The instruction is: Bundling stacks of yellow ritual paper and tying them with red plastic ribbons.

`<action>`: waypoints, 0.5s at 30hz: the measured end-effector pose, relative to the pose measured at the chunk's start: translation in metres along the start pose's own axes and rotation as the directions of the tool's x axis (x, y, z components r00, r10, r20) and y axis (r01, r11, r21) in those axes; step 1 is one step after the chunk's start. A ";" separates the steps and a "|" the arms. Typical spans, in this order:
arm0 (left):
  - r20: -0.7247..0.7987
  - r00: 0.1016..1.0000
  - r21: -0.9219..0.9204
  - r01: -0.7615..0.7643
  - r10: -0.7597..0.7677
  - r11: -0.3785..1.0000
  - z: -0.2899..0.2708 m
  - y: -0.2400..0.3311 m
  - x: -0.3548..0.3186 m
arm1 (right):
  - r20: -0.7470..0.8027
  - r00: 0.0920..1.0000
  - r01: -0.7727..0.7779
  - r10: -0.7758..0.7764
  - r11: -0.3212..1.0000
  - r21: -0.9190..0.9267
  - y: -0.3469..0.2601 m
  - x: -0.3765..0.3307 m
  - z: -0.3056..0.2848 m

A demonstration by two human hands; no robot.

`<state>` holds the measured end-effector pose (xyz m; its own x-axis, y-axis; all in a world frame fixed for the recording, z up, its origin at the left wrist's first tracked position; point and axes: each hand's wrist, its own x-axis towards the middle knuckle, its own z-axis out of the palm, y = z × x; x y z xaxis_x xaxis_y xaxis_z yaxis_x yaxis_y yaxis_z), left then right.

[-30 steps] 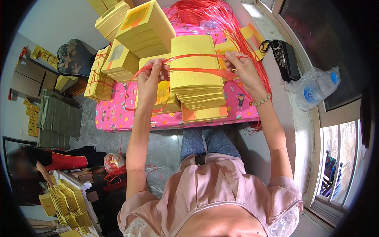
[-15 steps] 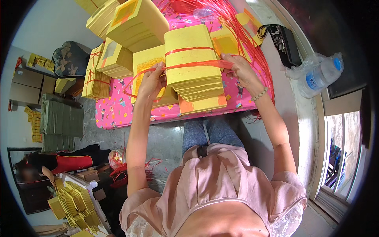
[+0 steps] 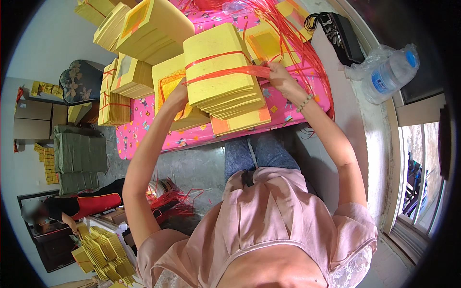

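A thick stack of yellow paper leans in front of me on a pink-covered table. One narrow red plastic strap is wound across its upper part. Lower down, a second, wider red strap stretches over its face. My right hand pinches this wider strap just off the stack's right edge. At the left edge, my left hand is closed around the other end, its fingertips partly hidden by the stack. Beneath lies another yellow bundle with an orange patch.
Several yellow paper stacks stand at the back left of the pink tablecloth. Loose red straps trail along the right side. A black bag and a plastic bottle lie on the ledge. A co-worker handles yellow paper at lower left.
The stack has turned slightly and shifted left in view. My left hand has drawn close to its left edge, and the strap's loose loop there no longer shows. My right hand still pinches the strap.
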<state>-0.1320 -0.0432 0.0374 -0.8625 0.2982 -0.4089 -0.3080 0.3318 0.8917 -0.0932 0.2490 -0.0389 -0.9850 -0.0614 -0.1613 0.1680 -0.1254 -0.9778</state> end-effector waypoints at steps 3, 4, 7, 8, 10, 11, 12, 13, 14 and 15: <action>0.036 0.999 -0.036 0.013 -0.012 0.999 -0.003 -0.004 0.004 | -0.019 1.000 -0.007 0.006 1.000 -0.026 -0.005 -0.003 0.001; 0.038 0.999 -0.032 0.018 -0.016 0.999 -0.002 -0.005 0.004 | -0.018 0.999 -0.028 0.028 0.998 -0.054 -0.013 -0.007 0.004; 0.042 0.999 -0.042 0.020 -0.018 0.999 -0.005 -0.002 0.012 | -0.008 0.998 -0.069 0.068 0.994 -0.084 -0.023 -0.011 0.006; 0.042 0.999 -0.046 0.020 -0.018 0.999 -0.008 -0.004 0.009 | 0.005 0.996 -0.085 0.086 0.992 -0.091 -0.023 -0.011 0.006; 0.047 0.999 -0.052 0.020 -0.017 0.998 -0.002 -0.001 0.015 | 0.005 0.999 -0.037 0.037 0.997 -0.065 -0.017 -0.008 0.003; 0.048 0.999 -0.056 0.020 -0.017 0.998 -0.001 -0.002 0.013 | 0.008 1.000 0.014 -0.013 0.999 -0.043 -0.014 -0.007 0.002; 0.047 0.999 -0.060 0.019 -0.016 0.998 -0.001 -0.003 0.013 | 0.007 1.000 0.013 -0.013 0.999 -0.039 -0.013 -0.007 0.003; 0.046 0.999 -0.064 0.019 -0.016 0.998 0.003 -0.003 0.015 | 0.016 1.000 0.025 -0.025 1.000 -0.005 -0.013 -0.008 0.004; 0.045 0.999 -0.068 0.018 -0.015 0.998 -0.001 -0.002 0.014 | 0.024 0.999 0.036 -0.037 0.999 0.029 -0.013 -0.008 0.004; 0.045 0.999 -0.072 0.017 -0.014 0.997 -0.003 -0.003 0.012 | 0.022 0.999 0.036 -0.037 0.999 0.033 -0.011 -0.008 0.004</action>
<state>-0.1428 -0.0427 0.0305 -0.8391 0.3339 -0.4294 -0.3506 0.2717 0.8963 -0.0869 0.2474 -0.0262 -0.9894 -0.0784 -0.1223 0.1336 -0.1602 -0.9780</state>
